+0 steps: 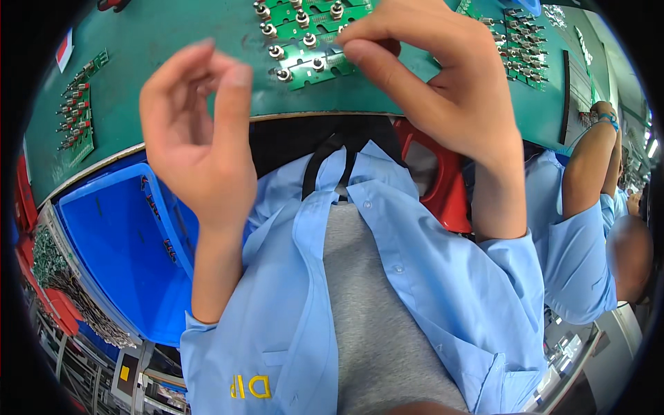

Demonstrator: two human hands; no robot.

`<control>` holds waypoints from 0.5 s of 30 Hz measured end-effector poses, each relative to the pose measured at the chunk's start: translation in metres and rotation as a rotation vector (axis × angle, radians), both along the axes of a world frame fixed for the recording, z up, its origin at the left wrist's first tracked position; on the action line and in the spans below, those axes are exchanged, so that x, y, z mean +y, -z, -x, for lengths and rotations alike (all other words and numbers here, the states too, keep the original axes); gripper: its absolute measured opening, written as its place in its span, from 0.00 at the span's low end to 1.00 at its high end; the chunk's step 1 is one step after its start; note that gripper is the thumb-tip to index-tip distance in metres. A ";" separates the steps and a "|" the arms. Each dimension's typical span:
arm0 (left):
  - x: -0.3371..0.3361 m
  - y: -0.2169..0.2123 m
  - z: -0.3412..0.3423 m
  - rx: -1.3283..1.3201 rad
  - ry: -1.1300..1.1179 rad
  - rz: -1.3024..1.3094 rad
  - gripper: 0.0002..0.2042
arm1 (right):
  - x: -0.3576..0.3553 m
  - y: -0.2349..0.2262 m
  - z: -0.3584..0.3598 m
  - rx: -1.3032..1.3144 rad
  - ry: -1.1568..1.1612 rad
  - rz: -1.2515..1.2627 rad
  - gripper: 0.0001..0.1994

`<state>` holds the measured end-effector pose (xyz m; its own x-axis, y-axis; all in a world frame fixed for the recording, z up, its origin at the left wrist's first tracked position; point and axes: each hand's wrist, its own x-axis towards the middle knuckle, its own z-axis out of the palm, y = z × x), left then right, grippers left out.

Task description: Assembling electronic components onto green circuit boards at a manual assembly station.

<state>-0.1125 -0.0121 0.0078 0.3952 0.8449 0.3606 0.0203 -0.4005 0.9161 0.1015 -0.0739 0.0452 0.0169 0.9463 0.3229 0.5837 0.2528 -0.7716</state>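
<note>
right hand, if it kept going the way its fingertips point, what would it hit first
The right hand points left across the green circuit board; its fingertips already look to be at the board's metal-capped parts, so that board comes first, though depth is unclear.

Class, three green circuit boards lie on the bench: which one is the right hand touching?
The middle circuit board, under the right hand; the others lie far left and far right.

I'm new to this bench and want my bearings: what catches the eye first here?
The two bare hands, raised over the green mat: the right hand pinches at a green circuit board studded with metal buttons at top centre, while the left hand hovers curled and empty beside it. Next, the blue bin at lower left, and a co-worker's arm at the right.
</note>
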 end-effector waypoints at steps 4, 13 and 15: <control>-0.025 -0.015 -0.011 0.021 0.090 0.084 0.18 | -0.013 -0.005 0.022 -0.109 0.171 -0.152 0.02; -0.059 -0.014 -0.004 -0.467 0.466 0.963 0.16 | -0.034 0.001 0.039 -0.306 -0.020 -0.486 0.06; -0.069 -0.008 -0.006 -0.530 0.391 1.029 0.15 | -0.042 0.008 0.036 -0.225 -0.014 -0.463 0.06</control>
<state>-0.1061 -0.0813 0.0159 0.6937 0.6883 -0.2124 -0.4112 0.6205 0.6677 0.0651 -0.1156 0.0375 -0.1133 0.7032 0.7019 0.7165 0.5473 -0.4325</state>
